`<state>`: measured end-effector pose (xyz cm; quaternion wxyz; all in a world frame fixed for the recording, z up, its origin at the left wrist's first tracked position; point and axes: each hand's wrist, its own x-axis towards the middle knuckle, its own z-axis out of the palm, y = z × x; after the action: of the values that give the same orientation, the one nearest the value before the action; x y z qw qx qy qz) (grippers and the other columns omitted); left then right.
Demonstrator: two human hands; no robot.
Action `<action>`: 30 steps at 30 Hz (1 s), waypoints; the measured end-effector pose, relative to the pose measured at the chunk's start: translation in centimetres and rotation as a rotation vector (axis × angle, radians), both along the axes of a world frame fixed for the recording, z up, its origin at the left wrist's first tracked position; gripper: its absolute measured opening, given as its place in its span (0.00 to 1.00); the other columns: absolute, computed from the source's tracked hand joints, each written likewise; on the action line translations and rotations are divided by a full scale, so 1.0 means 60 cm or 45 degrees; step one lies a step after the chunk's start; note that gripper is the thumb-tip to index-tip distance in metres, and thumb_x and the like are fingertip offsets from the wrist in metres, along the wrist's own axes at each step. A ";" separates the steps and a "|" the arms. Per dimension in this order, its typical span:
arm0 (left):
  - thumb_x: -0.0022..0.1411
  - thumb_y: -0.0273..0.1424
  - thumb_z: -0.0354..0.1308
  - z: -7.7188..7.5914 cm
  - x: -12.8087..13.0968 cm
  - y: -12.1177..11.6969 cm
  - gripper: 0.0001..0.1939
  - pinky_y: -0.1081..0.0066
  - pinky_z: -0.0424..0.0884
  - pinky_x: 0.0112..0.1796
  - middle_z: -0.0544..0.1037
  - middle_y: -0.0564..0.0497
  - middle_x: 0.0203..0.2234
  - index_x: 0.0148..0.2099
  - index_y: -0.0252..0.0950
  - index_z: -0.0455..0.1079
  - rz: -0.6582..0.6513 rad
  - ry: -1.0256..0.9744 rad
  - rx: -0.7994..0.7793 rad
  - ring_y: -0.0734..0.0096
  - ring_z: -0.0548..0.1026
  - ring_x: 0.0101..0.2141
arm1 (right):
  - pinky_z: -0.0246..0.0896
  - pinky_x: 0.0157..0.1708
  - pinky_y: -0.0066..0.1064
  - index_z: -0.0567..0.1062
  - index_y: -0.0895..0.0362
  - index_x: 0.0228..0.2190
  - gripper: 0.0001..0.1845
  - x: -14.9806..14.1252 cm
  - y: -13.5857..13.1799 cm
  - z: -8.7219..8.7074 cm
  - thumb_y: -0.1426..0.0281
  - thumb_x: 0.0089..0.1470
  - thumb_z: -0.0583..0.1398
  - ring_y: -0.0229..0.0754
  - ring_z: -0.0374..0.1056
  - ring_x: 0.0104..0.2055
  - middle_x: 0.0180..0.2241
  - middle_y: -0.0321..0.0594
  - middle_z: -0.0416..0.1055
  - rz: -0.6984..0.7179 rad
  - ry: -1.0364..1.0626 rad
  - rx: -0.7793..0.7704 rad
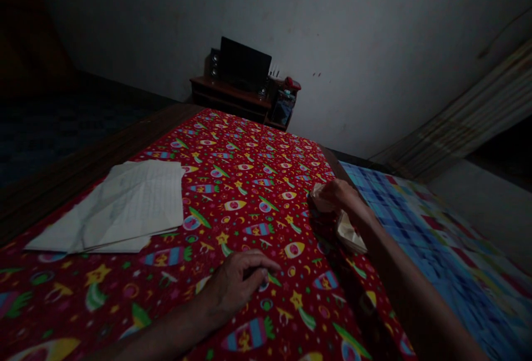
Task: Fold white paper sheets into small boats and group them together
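My left hand (239,278) rests on the red patterned cloth (245,170), empty, its fingers loosely bent and the thumb apart from them. At the right edge of the cloth, my right hand (341,194) is closed on a pale folded paper (318,195), whose far end shows past the fingers. Another folded paper piece (349,233) lies just below that wrist, partly covered by the forearm. On the left side of the cloth is a loose stack of creased paper sheets (137,200) with faint print or writing.
Beyond the far end, a dark monitor (244,62) and a speaker (214,63) stand on a brown desk (228,94). A blue checked cover (374,195) lies along the right side. A striped curtain (453,112) hangs at right. The room is dim.
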<state>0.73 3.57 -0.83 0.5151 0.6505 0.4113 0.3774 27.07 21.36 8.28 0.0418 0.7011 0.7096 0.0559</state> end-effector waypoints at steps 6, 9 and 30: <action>0.59 0.29 0.49 0.005 -0.001 0.001 0.13 0.75 0.67 0.33 0.76 0.51 0.30 0.40 0.37 0.76 -0.008 0.027 0.023 0.72 0.73 0.30 | 0.52 0.25 0.27 0.78 0.63 0.33 0.15 0.002 -0.001 0.000 0.69 0.52 0.53 0.46 0.72 0.34 0.33 0.52 0.75 -0.036 -0.089 0.045; 0.59 0.29 0.49 0.005 -0.001 -0.001 0.14 0.75 0.67 0.32 0.76 0.50 0.30 0.40 0.37 0.76 -0.015 0.024 0.008 0.73 0.73 0.29 | 0.53 0.27 0.27 0.78 0.64 0.32 0.15 -0.011 -0.006 0.004 0.72 0.52 0.53 0.45 0.71 0.34 0.33 0.52 0.75 -0.030 -0.125 0.054; 0.59 0.29 0.49 0.006 -0.001 0.000 0.13 0.76 0.67 0.32 0.76 0.51 0.30 0.39 0.37 0.76 -0.013 0.051 0.025 0.73 0.73 0.30 | 0.52 0.30 0.28 0.75 0.65 0.36 0.14 -0.017 0.007 -0.034 0.74 0.55 0.52 0.44 0.68 0.36 0.33 0.51 0.72 0.082 -0.221 0.092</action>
<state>0.68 3.55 -0.47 0.5021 0.6651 0.4145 0.3657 26.03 21.78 6.27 0.0760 0.6714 0.7231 0.1434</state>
